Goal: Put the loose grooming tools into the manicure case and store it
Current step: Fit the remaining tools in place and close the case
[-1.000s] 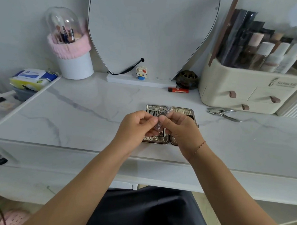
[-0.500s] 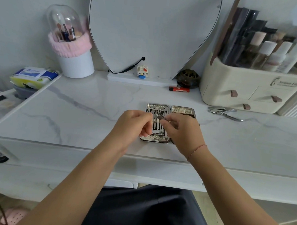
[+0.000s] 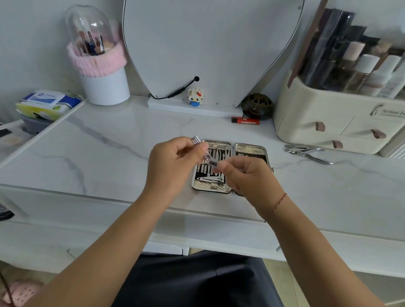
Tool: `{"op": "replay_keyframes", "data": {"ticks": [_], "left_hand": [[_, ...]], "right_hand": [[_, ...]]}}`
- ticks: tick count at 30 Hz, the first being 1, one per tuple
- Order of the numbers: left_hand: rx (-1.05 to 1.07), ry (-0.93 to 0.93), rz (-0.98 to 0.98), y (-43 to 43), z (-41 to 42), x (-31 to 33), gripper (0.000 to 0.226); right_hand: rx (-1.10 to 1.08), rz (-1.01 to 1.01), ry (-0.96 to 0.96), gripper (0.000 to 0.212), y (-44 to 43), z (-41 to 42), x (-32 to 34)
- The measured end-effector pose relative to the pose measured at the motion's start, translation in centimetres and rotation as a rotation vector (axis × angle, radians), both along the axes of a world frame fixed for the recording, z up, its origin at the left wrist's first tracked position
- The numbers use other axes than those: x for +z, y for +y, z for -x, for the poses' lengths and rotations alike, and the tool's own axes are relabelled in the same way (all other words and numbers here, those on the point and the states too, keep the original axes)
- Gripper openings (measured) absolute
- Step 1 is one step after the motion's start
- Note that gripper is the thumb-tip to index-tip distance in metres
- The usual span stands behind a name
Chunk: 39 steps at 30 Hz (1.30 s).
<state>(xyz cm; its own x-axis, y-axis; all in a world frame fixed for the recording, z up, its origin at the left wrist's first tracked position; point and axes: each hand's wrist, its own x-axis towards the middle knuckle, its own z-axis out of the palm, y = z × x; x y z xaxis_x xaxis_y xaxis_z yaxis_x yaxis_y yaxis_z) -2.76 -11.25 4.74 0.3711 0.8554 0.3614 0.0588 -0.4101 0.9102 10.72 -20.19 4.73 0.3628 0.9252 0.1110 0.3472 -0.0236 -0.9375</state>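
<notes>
Since earlier: we see the left hand (image 3: 173, 161) has slid to the left of the manicure case (image 3: 250, 149), so the hands have drawn slightly apart and the case's left half, with its row of tools, is uncovered.
Tabletop (image 3: 99, 158): marble; the case lies open and flat on it.
Mirror (image 3: 211, 44): upright, behind the case.
Organizer (image 3: 337, 126): behind and to the right of the case, with bottles on top.
Left hand: just left of the case, fingers curled round the upper end of the nail clipper (image 3: 208, 157).
Right hand (image 3: 249, 176): over the case's front right part, pinching the clipper's lower end.
Nippers (image 3: 309, 153): we find them loose on the tabletop, right of the case.
Nail clipper: tilted, held between both hands above the case's left half, ribbed end up and left.
Lighter (image 3: 244, 120): red, lying behind the case.
</notes>
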Motion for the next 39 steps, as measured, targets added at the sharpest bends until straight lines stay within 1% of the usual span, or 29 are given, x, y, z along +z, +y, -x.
{"op": "replay_keyframes", "data": {"ticks": [2,4,6,9,13,16,19,23,26,29,33,36,39], "left_hand": [[0.038,-0.039,0.085,-0.1,0.0,-0.4,0.018],[0.010,-0.058,0.142,-0.2,0.1,-0.7,0.015],[-0.077,-0.068,0.167,-0.3,0.4,-0.9,0.006],[-0.230,-0.059,0.186,0.2,1.0,-1.1,0.013],[-0.390,-0.042,0.208,0.8,2.1,-1.3,0.011],[-0.412,-0.051,0.225,1.2,2.6,-1.6,0.010],[-0.375,-0.052,0.251,1.6,2.9,-2.1,0.015],[-0.366,0.059,0.233,2.2,3.5,-2.8,0.008],[-0.354,0.138,0.216,2.7,3.6,-2.8,0.009],[-0.360,0.187,0.212,3.2,3.7,-2.7,0.009],[-0.322,0.180,0.225,3.6,3.9,-2.6,0.007],[-0.306,0.177,0.215,3.6,4.0,-2.5,0.005],[-0.317,0.215,0.194,3.7,4.1,-2.5,0.005]], "right_hand": [[-0.006,0.007,0.030,0.030,0.1,0.0,-0.1],[0.005,0.022,0.049,0.035,0.2,0.1,-0.2],[0.036,0.042,0.120,0.038,0.3,0.2,-0.3],[0.087,0.072,0.229,0.037,0.3,0.2,-0.3],[0.197,0.143,0.260,0.032,0.2,0.0,-0.3],[0.213,0.158,0.221,0.028,0.0,0.0,-0.1],[0.130,0.119,0.160,0.021,-0.3,-0.6,0.1],[-0.035,0.046,0.091,0.017,-0.9,-2.4,-0.1],[-0.091,0.044,0.055,0.015,-1.1,-3.6,-0.5],[-0.116,0.059,-0.013,0.016,-1.3,-4.4,-0.9],[-0.112,0.077,-0.128,0.014,-1.3,-4.6,-1.2],[-0.103,0.080,-0.155,0.013,-1.1,-4.5,-1.4],[-0.105,0.080,-0.167,0.014,-1.1,-4.5,-1.4]]}}
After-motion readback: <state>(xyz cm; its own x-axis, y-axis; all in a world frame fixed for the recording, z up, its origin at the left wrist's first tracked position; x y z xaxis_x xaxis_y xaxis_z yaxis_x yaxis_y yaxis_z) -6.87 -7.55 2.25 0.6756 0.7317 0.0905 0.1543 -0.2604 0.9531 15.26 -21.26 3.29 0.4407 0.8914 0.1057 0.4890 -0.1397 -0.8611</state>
